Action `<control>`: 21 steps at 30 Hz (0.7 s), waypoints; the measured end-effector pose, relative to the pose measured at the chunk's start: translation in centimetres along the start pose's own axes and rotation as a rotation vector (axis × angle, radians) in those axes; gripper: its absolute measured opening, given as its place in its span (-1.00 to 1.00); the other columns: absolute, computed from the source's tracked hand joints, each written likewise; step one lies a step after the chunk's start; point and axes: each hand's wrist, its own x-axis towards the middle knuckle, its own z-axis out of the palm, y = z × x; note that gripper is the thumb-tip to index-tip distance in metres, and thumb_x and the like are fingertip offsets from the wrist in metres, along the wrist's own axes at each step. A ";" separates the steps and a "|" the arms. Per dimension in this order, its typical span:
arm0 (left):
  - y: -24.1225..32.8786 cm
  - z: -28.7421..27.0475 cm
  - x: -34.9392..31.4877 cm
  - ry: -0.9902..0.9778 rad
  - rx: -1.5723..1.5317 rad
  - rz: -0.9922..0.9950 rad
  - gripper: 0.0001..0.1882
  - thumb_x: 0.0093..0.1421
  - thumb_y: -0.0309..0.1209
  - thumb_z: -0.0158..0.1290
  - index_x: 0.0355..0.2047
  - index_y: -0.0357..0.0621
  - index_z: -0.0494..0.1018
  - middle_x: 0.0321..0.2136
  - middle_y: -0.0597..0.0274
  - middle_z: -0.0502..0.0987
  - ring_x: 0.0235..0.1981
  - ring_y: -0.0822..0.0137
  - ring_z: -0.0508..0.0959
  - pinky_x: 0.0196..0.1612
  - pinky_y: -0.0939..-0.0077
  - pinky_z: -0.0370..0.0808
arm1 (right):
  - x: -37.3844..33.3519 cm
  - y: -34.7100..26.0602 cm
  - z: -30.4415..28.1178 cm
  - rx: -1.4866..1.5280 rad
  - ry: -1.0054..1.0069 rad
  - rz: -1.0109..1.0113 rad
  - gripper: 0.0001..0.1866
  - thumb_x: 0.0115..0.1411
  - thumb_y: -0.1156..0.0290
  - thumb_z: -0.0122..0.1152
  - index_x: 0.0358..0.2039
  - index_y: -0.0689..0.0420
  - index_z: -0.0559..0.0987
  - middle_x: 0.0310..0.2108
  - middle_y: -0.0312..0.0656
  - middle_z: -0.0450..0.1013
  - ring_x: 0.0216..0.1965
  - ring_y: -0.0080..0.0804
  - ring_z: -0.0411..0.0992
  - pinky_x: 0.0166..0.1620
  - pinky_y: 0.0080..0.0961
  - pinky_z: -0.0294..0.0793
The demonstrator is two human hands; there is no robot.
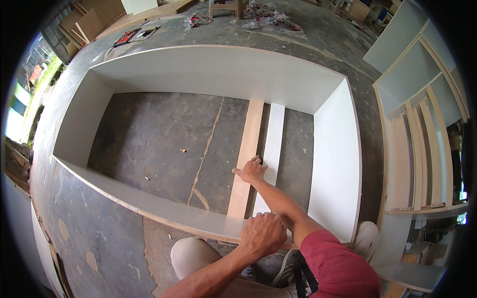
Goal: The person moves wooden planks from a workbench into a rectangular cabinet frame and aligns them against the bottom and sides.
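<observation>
A large rectangular cabinet frame [213,62] of white-faced boards stands on edge on the floor around me. Inside it, a bare wooden slat [247,144] and a white slat [274,134] lie side by side, running from the far board towards the near one. My right hand [252,170] reaches over the white slat and rests on the wooden one, thumb stretched to the left, fingers apart. Closer to me, my left hand [264,233] is closed in a fist at the near board of the frame. Whatever it may hold is hidden by its fingers.
At right stands another cabinet carcass [417,129] with wooden slats in it. Beyond the far board lie a tray of tools [134,36], plastic bags [271,17] and a stool [226,9]. Wooden panels [94,20] are stacked at far left. My knees are against the near side.
</observation>
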 end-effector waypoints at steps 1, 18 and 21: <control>0.0 0.0 0.0 0.002 -0.002 -0.002 -0.75 0.15 -0.36 -0.05 -0.43 -0.35 0.45 -0.55 -0.26 0.55 -0.44 -0.21 0.60 -0.26 -0.07 0.50 | 0.0 0.0 0.0 0.004 -0.003 0.002 0.35 0.00 -0.32 0.34 0.33 0.60 -0.05 0.28 0.18 0.19 0.20 -0.08 0.37 0.33 0.20 0.09; -0.4 -0.3 0.2 0.000 -0.094 -0.021 -0.73 0.16 -0.33 -0.01 -0.44 -0.37 0.43 -0.57 -0.26 0.54 -0.45 -0.23 0.60 -0.28 -0.06 0.51 | -0.4 -0.3 0.1 0.115 0.075 0.074 0.33 -0.04 -0.23 0.39 0.37 0.50 -0.08 0.19 0.24 0.30 0.20 -0.03 0.36 0.37 0.16 0.03; -0.2 -0.5 0.3 -0.019 -0.100 -0.024 -0.73 0.16 -0.32 -0.01 -0.43 -0.36 0.43 -0.58 -0.26 0.54 -0.47 -0.23 0.60 -0.29 -0.05 0.51 | -0.3 0.1 0.3 0.107 0.076 0.075 0.31 -0.04 -0.23 0.39 0.37 0.50 -0.07 0.19 0.23 0.31 0.20 -0.02 0.37 0.36 0.17 0.04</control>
